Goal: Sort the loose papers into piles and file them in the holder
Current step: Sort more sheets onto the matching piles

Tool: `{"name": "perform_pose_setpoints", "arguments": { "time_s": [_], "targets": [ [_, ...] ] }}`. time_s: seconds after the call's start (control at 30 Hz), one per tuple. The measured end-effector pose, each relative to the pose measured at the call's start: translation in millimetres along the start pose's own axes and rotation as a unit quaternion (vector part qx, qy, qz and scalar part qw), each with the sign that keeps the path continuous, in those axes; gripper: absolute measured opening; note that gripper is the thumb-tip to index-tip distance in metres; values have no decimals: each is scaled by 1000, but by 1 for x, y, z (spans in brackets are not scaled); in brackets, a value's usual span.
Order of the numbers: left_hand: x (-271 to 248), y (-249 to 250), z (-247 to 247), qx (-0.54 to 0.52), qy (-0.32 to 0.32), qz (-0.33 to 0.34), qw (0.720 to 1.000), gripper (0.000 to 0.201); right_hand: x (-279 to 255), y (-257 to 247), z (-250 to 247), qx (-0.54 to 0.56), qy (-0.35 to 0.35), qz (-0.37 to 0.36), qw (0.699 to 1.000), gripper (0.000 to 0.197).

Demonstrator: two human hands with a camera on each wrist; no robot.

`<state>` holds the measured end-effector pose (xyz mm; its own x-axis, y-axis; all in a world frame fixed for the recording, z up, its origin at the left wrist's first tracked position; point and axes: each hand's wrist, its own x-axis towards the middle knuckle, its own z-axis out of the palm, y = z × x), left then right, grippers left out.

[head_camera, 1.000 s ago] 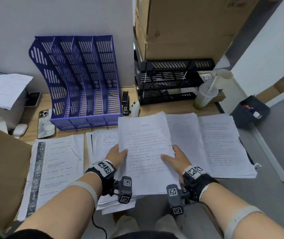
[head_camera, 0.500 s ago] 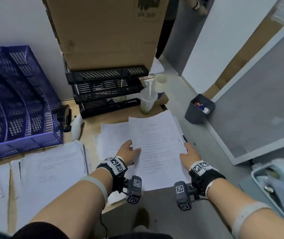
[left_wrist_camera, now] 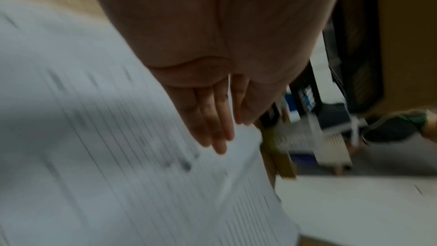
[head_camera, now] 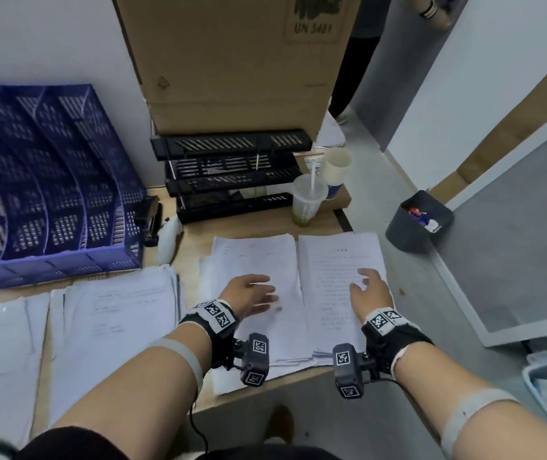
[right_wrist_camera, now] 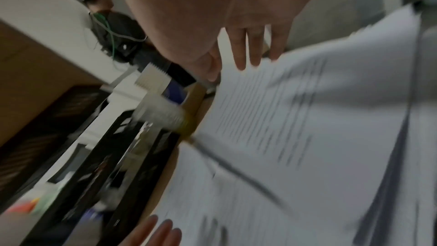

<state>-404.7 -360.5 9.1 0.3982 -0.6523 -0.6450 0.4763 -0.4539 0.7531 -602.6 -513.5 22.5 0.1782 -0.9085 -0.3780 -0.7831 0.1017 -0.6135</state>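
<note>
Two stacks of printed papers lie side by side at the desk's right end. My left hand [head_camera: 252,293] hovers flat over the left stack [head_camera: 255,260], fingers straight [left_wrist_camera: 217,130]. My right hand [head_camera: 370,288] is spread over the right stack [head_camera: 338,260], its fingers [right_wrist_camera: 253,48] straight and apart above the top sheet [right_wrist_camera: 307,119]. Neither hand holds a sheet. Further paper piles [head_camera: 112,313] cover the desk to the left. The blue slotted file holder [head_camera: 49,180] stands at the back left, its compartments showing no papers.
A black stacked letter tray [head_camera: 232,174] sits under a big cardboard box [head_camera: 232,61]. A plastic cup with a straw [head_camera: 308,200] and a paper cup [head_camera: 336,167] stand behind the right stack. A stapler [head_camera: 150,220] lies by the holder. A dark bin [head_camera: 418,220] stands on the floor right.
The sheaf that both hands held by its sides has been carried right and laid on the right stack. Both hands have let go and now spread above the papers.
</note>
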Motion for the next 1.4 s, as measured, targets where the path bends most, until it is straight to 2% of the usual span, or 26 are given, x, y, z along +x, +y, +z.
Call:
{"name": "perform_pose_setpoints", "arguments": {
  "time_s": [0.1,0.17,0.27,0.33,0.37,0.43,0.53,0.63,0.7,0.83,0.93,1.03,1.1,1.2,1.27,1.4],
  "targets": [
    [-12,-9,-64,-3,144,29,989,17,-33,-38,56,93,-152,-17,984,19],
    [-25,-22,-114,78,256,36,963,18,-58,-60,97,101,-273,-6,957,15],
    [-56,-44,-189,224,386,-38,894,34,-96,-78,157,84,-403,37,911,10],
    [-77,-56,-230,287,419,-101,856,43,-117,-83,189,55,-429,47,900,21],
    [-85,-63,-246,304,414,-117,850,38,-127,-86,200,36,-425,44,903,26],
    [-96,-74,-269,316,377,-110,864,24,-142,-89,220,4,-401,21,916,30],
    [-105,-87,-290,313,338,-82,884,35,-154,-91,241,-98,-342,-48,933,26],
    [-105,-89,-302,297,319,-49,899,33,-161,-94,249,-159,-285,-65,943,23],
    [-104,-89,-308,296,307,-32,904,30,-165,-95,252,-164,-251,-59,952,24],
    [-102,-94,-315,328,274,-23,904,37,-170,-97,255,-159,-205,-42,965,22],
    [-101,-96,-316,335,247,-23,909,12,-174,-99,256,-148,-186,-39,971,22],
    [-99,-98,-315,323,230,-16,918,19,-177,-97,257,-130,-177,-59,974,19],
    [-99,-94,-313,349,218,-12,911,8,-180,-97,256,-124,-175,-67,974,18],
    [-99,-87,-314,355,234,8,905,22,-179,-96,252,-129,-168,-65,975,14],
    [-97,-86,-316,366,239,21,899,23,-177,-92,247,-132,-165,-55,976,9],
    [-94,-85,-315,391,228,17,892,11,-176,-81,236,-123,-108,-56,985,23]
  ]
}}
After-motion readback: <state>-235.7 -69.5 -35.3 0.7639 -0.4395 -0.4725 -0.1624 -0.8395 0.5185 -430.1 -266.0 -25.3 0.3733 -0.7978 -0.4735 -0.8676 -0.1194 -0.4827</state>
